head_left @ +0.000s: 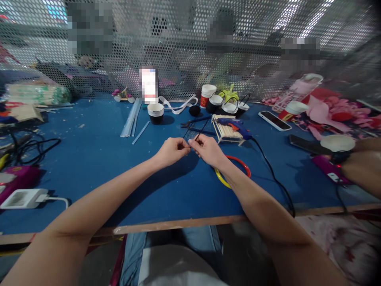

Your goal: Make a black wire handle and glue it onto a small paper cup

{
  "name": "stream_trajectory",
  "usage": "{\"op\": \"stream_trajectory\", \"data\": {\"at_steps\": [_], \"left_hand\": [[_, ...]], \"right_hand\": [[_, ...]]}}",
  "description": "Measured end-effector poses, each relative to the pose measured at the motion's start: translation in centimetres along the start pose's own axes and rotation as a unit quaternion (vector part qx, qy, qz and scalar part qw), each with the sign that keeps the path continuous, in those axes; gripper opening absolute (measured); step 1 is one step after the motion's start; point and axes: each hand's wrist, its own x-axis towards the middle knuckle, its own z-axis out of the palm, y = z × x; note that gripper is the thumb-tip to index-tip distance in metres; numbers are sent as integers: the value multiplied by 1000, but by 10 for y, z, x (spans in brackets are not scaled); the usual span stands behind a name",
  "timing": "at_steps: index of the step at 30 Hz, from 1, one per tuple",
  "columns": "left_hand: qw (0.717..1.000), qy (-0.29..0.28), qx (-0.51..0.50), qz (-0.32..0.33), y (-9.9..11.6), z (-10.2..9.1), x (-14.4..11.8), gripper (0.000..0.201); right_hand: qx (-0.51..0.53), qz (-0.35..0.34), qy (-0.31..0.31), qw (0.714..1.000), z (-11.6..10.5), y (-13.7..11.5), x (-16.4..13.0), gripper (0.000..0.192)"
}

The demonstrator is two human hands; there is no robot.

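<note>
Over the middle of the blue table, my left hand and my right hand meet fingertip to fingertip, both closed in a pinch. A thin black wire-like strand rises from between my right thumb and finger. Another dark thin line shows above my left fingertips, and I cannot make out whether it is the same strand. Just beyond the hands lie pliers with dark blue handles. A blue glue gun rests on a small rack of wooden sticks, right of my right hand. A red and yellow ring lies under my right forearm.
Clear glue sticks and a black-and-white paper cup stand left of centre. Small cups with black handles are at the back. Phones, pink material and another person's arm are rightward; a white charger is left.
</note>
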Motion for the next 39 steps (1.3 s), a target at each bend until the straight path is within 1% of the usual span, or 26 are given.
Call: {"op": "stream_trajectory", "data": {"at_steps": [4, 8, 13, 17, 19, 22, 26, 33, 39], "left_hand": [[1000, -17, 20, -2, 4, -4, 1, 15], [999, -33, 33, 13, 7, -7, 0, 16], [998, -34, 51, 21, 8, -9, 1, 15], [995, -34, 85, 31, 11, -9, 0, 12], [992, -22, 113, 43, 12, -9, -1, 11], [987, 11, 148, 66, 14, -7, -2, 10], [983, 40, 156, 84, 15, -4, -4, 9], [982, 61, 161, 75, 13, -2, -6, 9], [984, 58, 153, 68, 13, -1, -6, 10]], "right_hand": [[-16, -3, 1, 1000, -1, -1, 0, 25], [-24, -9, 2, 1000, -3, -2, 1, 25], [-27, -10, 1, 1000, -4, -4, 0, 23], [-33, -15, -6, 999, -4, -6, -1, 23], [-41, -16, -4, 999, -5, -6, -1, 23], [-53, -19, 3, 998, -5, -6, -1, 23], [-54, -23, 9, 998, -4, -4, 0, 24], [-63, -32, 21, 997, -3, -6, -2, 24], [-59, -37, 35, 997, 0, -6, -3, 27]]}}
